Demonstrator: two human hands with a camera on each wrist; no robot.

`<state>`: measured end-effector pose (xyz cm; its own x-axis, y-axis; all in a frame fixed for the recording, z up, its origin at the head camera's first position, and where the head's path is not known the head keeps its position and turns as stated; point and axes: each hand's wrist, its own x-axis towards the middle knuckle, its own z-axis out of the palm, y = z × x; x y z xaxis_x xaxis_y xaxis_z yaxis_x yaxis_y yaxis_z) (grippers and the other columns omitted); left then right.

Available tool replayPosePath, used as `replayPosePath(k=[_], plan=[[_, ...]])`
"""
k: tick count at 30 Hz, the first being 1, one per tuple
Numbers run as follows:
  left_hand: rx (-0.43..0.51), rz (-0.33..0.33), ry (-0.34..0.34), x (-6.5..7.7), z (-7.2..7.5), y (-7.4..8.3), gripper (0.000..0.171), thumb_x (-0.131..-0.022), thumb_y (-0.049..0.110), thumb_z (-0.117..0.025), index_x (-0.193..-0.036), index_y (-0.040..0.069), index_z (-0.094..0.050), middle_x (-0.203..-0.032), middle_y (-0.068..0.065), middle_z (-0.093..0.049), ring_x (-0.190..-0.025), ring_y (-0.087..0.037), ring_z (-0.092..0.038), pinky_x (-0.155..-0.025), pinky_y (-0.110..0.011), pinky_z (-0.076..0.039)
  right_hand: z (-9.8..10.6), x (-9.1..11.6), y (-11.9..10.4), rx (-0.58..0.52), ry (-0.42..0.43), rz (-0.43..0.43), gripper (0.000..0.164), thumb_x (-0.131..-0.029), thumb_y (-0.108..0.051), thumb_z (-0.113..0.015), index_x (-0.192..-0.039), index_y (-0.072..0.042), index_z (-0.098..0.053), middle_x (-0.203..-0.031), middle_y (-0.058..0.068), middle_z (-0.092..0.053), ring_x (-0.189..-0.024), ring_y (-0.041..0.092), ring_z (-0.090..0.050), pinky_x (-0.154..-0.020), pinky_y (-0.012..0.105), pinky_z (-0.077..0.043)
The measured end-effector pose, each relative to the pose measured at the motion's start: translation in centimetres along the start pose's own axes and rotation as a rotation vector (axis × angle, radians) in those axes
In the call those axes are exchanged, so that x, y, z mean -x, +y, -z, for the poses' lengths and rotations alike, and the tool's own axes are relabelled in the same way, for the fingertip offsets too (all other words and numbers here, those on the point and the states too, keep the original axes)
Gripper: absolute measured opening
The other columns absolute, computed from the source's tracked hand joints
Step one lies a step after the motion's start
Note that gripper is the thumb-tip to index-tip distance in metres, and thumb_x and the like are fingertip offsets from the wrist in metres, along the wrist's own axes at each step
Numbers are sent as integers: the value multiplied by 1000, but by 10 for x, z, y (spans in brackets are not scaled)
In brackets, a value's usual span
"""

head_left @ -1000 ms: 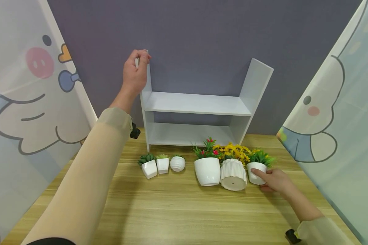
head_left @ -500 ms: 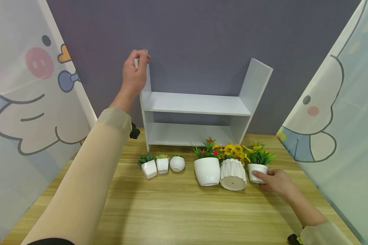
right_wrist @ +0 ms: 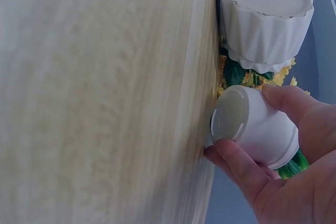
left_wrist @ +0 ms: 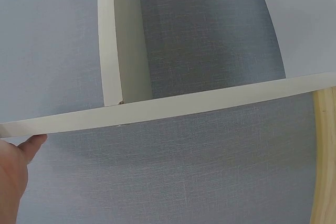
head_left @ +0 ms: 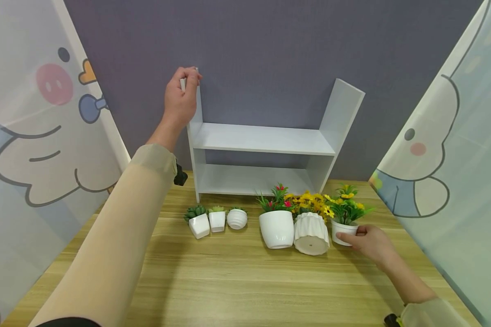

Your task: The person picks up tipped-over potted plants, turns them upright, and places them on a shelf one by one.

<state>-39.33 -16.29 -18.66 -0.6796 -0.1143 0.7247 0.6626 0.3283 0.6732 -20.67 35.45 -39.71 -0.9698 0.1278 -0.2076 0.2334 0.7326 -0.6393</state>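
Observation:
My left hand grips the top of the left side panel of a white two-tier shelf. In the left wrist view its thumb shows below the panel's edge. At the right, my right hand holds a small white flowerpot with yellow flowers and green leaves. Thumb and fingers lie on opposite sides of the pot, which is tipped enough in the right wrist view to show its base. Beside it lies a fluted white flowerpot with yellow flowers, its base facing me.
A larger white pot with red flowers lies left of the fluted one. Further left are three small succulent pots, among them a round ribbed pot. All are on the wooden table in front of the shelf. Printed cloths hang at both sides.
My right hand has tilted the small flowerpot more upright, so its flowers stand higher and its rim shows. My left hand has stayed on the shelf panel.

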Motion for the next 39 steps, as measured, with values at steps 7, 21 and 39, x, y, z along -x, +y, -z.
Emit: replayPosePath(k=[7,21,39], plan=[[-10,4,6,0,2,1,28,-117,37,-50,-106,14,-63,-154,-10,-63,-152,-5,-50,-120,-24,-43,-1,-6,-1,54,12,21,88,-96,-61,-79,-133,14,-50,-117,26,-63,-99,31,-61,-73,35,-52],[-36,12,0,0,1,1,26,-117,39,-49,-101,22,-61,-157,-8,-61,-152,-4,-49,-121,-24,-42,3,-18,6,29,-30,84,100,-99,-47,-81,-155,21,-34,-144,42,-57,-118,41,-66,-87,41,-59],[-35,3,4,-1,1,-1,36,-117,37,-49,-111,4,-63,-156,-11,-62,-152,-5,-50,-120,-24,-43,-12,-24,8,-86,6,174,107,-94,-30,-88,-168,9,-20,-167,38,-36,-153,54,-38,-126,70,-33]])
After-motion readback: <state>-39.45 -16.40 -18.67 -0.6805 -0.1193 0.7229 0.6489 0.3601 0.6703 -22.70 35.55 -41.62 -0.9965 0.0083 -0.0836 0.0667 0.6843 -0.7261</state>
